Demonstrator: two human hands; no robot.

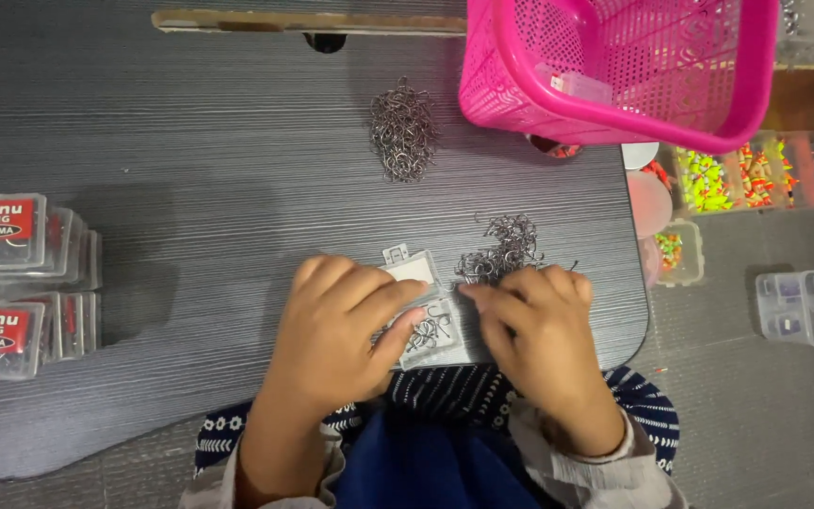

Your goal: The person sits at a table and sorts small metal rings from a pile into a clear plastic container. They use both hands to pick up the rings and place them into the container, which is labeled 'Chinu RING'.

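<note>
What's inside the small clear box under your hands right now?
The small clear box holds a loose cluster of metal hooks, seen between the left hand and right hand. The hands cover the box's outer parts, so anything there is hidden.

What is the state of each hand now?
Left hand: closed on the small clear box.
Right hand: fingers pinched at the box edge; contents cannot be told.
</note>
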